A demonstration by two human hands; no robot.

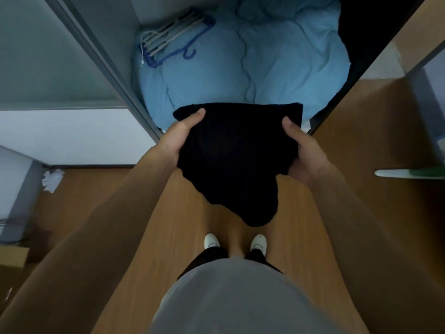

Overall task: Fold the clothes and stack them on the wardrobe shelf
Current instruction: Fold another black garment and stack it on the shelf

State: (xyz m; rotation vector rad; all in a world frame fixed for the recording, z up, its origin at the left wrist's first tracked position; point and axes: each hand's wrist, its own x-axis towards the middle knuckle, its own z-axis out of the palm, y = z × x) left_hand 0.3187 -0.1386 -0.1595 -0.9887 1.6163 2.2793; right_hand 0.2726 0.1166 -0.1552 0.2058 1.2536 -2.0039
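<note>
Where person stands, 2 white shoes (212,241) on wooden floor (173,213); crumpled paper (51,179) on floor at left. Black garment (238,150) held in air above floor, just before open wardrobe (108,61). Left hand (177,138) grips its left edge, right hand (305,150) its right edge; thumbs on top, fingers curled beneath, hidden. Lower part hangs loose. Beyond, blue bedding (240,68) fills wardrobe bottom, bundle of hangers (168,38) lying on its far left.
</note>
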